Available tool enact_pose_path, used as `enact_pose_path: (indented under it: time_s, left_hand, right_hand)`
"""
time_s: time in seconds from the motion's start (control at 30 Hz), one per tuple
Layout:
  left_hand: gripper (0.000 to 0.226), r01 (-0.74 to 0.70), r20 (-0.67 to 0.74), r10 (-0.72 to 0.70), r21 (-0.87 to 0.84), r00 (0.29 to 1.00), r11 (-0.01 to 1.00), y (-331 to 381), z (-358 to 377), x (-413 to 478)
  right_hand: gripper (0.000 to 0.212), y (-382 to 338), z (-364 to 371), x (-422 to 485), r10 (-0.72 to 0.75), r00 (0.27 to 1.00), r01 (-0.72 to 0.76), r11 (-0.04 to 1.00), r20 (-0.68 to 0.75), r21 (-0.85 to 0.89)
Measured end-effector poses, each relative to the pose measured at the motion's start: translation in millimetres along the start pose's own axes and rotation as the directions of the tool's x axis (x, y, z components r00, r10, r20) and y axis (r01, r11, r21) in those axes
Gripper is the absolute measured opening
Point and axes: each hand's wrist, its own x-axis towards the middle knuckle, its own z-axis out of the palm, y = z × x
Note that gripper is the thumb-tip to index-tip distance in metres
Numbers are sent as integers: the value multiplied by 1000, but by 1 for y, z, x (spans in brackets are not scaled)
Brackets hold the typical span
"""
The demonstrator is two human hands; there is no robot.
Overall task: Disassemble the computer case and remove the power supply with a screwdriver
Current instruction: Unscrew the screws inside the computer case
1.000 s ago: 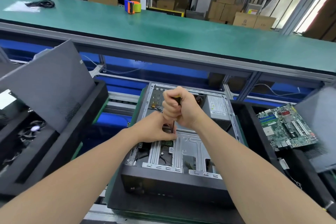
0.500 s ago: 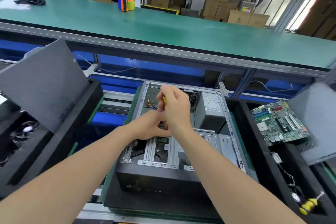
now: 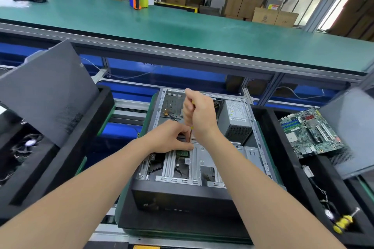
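One grey, labelled power supply point(image 3: 235, 121) sits inside the open computer case point(image 3: 182, 198).

From head camera I get arms and hands only. My left forearm point(image 3: 91, 184) bare along whole visible length, from bottom-left corner up to wrist. My right forearm point(image 3: 253, 180) likewise bare, bottom edge to wrist. Both look very broad near lower edge and taper toward wrists: wide-angle stretch. My left hand point(image 3: 169, 137) bare, back smooth. My right hand point(image 3: 200, 114) bare, knuckle ridge and wrist bump visible. Sleeves, if worn, probably end above what I can see.
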Motion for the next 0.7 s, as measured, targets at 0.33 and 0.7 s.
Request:
enact_pose_path:
  time_s: [0.33, 0.7]
  left_hand:
    - [16, -30, -49, 30, -5, 998, 1000, 5, -2, -6]
    - [24, -5, -41, 7, 38, 999, 999, 4, -1, -3]
  right_hand:
    - [59, -11, -17, 18, 182, 837, -184, 982, 517, -47]
    - [21, -4, -16, 13, 61, 932, -129, 977, 357, 170]
